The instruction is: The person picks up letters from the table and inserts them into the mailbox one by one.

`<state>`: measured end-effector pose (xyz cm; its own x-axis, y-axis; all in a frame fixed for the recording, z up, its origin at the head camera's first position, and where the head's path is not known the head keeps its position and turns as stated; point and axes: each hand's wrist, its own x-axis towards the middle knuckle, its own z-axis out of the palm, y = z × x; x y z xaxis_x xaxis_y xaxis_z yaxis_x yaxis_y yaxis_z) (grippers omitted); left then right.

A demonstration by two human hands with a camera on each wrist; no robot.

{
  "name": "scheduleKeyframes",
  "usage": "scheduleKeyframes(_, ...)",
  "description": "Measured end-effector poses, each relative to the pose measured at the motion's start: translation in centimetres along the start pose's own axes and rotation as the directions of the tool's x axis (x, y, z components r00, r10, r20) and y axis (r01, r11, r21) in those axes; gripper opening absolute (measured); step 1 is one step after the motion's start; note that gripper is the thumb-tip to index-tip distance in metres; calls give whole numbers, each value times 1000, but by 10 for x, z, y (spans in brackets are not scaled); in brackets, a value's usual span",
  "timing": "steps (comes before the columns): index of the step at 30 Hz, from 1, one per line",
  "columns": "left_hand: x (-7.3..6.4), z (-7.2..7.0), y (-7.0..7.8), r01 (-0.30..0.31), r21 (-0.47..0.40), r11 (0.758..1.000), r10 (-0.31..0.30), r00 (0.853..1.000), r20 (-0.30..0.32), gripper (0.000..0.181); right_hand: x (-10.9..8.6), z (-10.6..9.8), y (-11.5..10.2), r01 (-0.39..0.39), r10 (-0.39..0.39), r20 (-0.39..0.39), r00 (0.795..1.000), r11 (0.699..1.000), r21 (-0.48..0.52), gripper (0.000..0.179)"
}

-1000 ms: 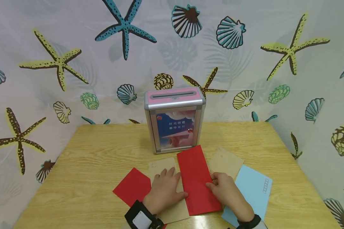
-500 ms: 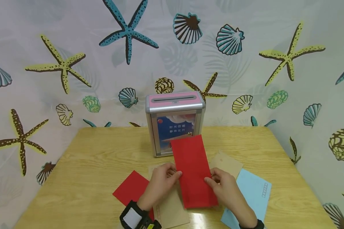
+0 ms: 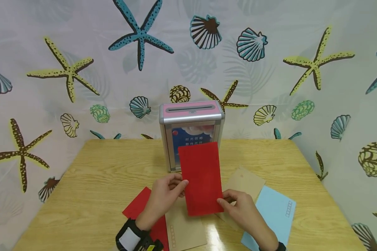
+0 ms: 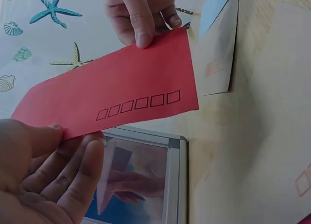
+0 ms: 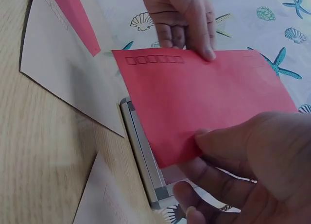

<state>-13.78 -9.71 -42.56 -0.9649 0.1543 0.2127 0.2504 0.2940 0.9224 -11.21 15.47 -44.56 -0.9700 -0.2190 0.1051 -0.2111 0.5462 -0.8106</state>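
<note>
A red envelope [image 3: 202,179] is held up off the table in front of the box, its face with a row of printed squares showing in both wrist views. My left hand [image 3: 164,195] pinches its left edge between thumb and fingers. At the lower right edge, my right hand [image 3: 240,207] pinches it the same way. Behind the envelope stands a silver-framed box [image 3: 164,146] with a pink top and a slot [image 3: 191,108] in it. The envelope covers much of the box's blue front picture.
On the table [image 3: 113,167] lie a red envelope [image 3: 138,202] at left, a tan envelope [image 3: 185,230] below my hands, another tan envelope [image 3: 246,181] and a light blue envelope [image 3: 271,212] at right. A curtain [image 3: 113,80] with starfish and shells hangs behind.
The red envelope has risen from the table and moved left, now more upright before the box. My left hand went from lying flat to pinching its edge; my right hand kept its pinch.
</note>
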Motion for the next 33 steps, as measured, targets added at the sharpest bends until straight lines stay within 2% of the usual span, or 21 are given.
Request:
scheduleKeyframes(3,2,-8,8,-85,53,995,87,995,-44,12,6,-4,-6,92,-92,0,996,995,-43,9)
scheduleKeyframes(5,7,-13,13,-171,92,981,177,982,-67,11,12,-8,-11,152,-154,-18,988,986,-70,9)
scheduleKeyframes(8,14,-23,21,-306,127,943,318,944,-90,8,22,-13,-20,235,-241,-59,969,967,-99,6)
scheduleKeyframes(10,19,-30,28,-368,170,914,388,915,-106,8,28,-15,-27,281,-291,-83,953,953,-115,6)
scheduleKeyframes(13,26,-42,37,-424,225,877,457,881,-121,11,38,-15,-38,326,-341,-113,933,937,-127,5)
scheduleKeyframes(16,36,-52,47,-456,266,850,500,856,-133,14,48,-17,-49,372,-393,-142,909,916,-151,6)
scheduleKeyframes(19,48,-60,58,-493,304,815,549,825,-134,12,61,-25,-60,434,-466,-190,864,881,-187,5)
scheduleKeyframes(23,68,-70,78,-554,344,758,621,774,-122,8,80,-44,-75,504,-554,-256,792,831,-237,7)
scheduleKeyframes(26,82,-76,95,-592,359,721,664,739,-116,9,93,-59,-89,534,-595,-282,752,802,-268,9)
scheduleKeyframes(29,93,-81,110,-613,386,689,696,709,-114,10,105,-72,-100,560,-628,-306,715,777,-285,11)
scheduleKeyframes(33,105,-84,125,-623,427,655,722,682,-113,13,118,-84,-111,581,-657,-346,670,754,-308,13)
